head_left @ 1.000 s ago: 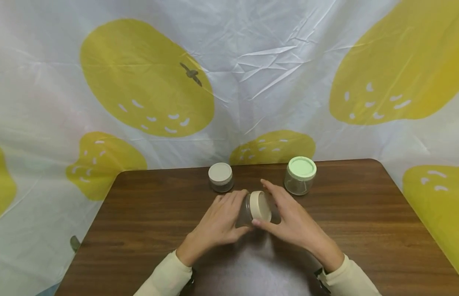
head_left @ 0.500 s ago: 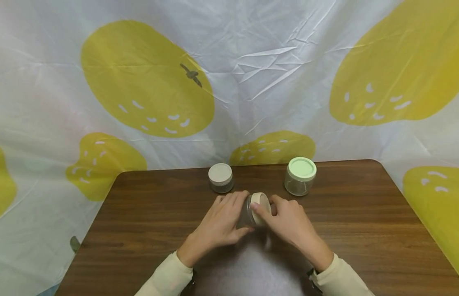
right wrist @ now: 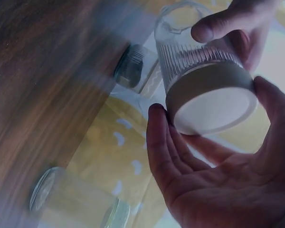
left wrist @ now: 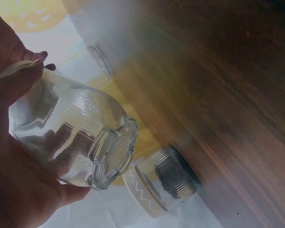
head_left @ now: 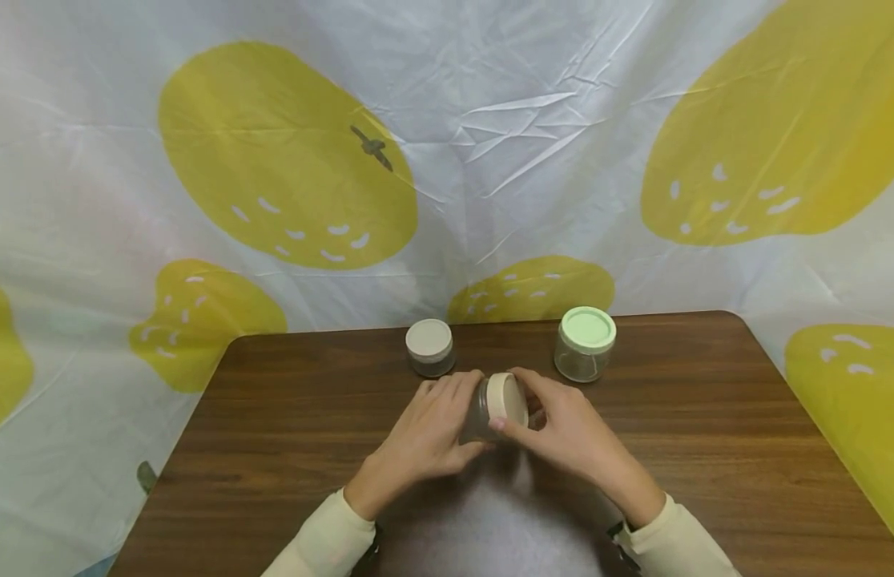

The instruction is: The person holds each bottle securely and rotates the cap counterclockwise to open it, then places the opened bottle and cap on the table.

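Observation:
My left hand [head_left: 432, 429] grips a clear glass jar [left wrist: 76, 128], tilted over with its base to the left and its lid to the right. The jar has ribbed sides and a lobed base, as the left wrist view shows. On its mouth sits a beige lid [head_left: 506, 401] with a paler top. My right hand [head_left: 573, 425] holds this lid [right wrist: 213, 111] by its rim, thumb on one side and fingertips on the other, the palm standing off from the top. In the head view the left hand covers most of the glass.
Behind the hands stands a short jar [head_left: 429, 346] with an off-white lid and something dark inside. To its right is a taller glass jar [head_left: 585, 344] with a light green lid. The wooden table [head_left: 706, 449] ends at a hanging lemon-print cloth [head_left: 490, 200].
My right thumb and fingers come off the lid's near side, turn round it and take its rim again. My left hand and the jar stay nearly still.

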The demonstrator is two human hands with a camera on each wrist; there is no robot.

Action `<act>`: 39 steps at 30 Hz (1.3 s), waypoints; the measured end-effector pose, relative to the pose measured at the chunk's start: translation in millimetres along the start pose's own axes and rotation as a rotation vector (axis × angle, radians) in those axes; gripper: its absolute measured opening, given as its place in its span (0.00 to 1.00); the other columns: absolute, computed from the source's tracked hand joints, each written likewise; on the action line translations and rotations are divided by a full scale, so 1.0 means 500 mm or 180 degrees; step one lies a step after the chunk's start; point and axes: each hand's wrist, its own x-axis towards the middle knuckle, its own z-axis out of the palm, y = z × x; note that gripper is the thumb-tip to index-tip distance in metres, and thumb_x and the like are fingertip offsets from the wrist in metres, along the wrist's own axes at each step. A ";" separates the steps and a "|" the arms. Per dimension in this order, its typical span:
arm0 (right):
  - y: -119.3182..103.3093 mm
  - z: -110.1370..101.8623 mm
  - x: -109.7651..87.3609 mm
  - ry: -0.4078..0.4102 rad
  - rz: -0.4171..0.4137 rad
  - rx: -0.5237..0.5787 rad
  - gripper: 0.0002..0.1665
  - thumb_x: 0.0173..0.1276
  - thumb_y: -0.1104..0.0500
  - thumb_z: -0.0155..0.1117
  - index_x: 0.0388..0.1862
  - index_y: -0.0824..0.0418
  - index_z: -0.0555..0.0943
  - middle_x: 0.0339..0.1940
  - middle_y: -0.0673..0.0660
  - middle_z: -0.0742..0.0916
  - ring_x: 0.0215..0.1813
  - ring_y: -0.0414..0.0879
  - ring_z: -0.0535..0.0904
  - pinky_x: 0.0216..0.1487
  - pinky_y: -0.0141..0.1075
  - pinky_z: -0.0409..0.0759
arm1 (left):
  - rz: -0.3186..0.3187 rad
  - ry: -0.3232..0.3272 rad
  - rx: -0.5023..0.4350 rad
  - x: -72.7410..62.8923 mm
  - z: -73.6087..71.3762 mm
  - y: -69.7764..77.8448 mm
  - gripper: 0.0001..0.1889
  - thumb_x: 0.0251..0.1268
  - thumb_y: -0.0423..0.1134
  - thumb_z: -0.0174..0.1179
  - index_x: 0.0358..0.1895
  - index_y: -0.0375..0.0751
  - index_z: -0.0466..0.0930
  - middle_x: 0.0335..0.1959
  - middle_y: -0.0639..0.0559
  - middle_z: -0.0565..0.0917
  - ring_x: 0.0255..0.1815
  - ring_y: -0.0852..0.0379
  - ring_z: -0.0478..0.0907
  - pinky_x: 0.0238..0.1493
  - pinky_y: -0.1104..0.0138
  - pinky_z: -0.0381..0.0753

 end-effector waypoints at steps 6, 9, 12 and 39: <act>0.007 -0.006 -0.002 -0.0030 -0.0297 0.0034 0.48 0.61 0.44 0.81 0.75 0.61 0.73 0.54 0.55 0.89 0.46 0.43 0.88 0.46 0.34 0.86 | 0.0009 0.0003 0.0018 0.001 0.000 -0.001 0.48 0.53 0.58 0.78 0.73 0.38 0.66 0.64 0.46 0.82 0.65 0.49 0.81 0.60 0.52 0.81; 0.008 -0.008 -0.004 -0.0033 -0.0376 0.0094 0.49 0.60 0.47 0.82 0.76 0.61 0.71 0.56 0.56 0.88 0.49 0.45 0.88 0.48 0.36 0.87 | 0.0004 -0.0003 -0.0003 0.001 0.000 -0.001 0.48 0.53 0.58 0.78 0.73 0.38 0.66 0.64 0.46 0.82 0.65 0.48 0.81 0.61 0.52 0.81; 0.008 -0.009 -0.005 -0.0025 -0.0411 0.0144 0.50 0.59 0.50 0.83 0.76 0.62 0.71 0.59 0.57 0.87 0.50 0.46 0.88 0.49 0.38 0.88 | -0.0011 -0.0019 -0.0022 0.002 0.002 -0.002 0.48 0.53 0.58 0.78 0.73 0.39 0.66 0.64 0.46 0.82 0.66 0.48 0.81 0.62 0.52 0.81; 0.026 -0.022 -0.029 0.0119 0.0037 0.0113 0.51 0.52 0.54 0.86 0.68 0.60 0.64 0.58 0.60 0.84 0.52 0.52 0.87 0.54 0.49 0.87 | -0.0439 0.0336 -0.0536 0.029 0.016 -0.011 0.51 0.49 0.60 0.81 0.72 0.38 0.66 0.60 0.46 0.83 0.54 0.48 0.86 0.53 0.54 0.85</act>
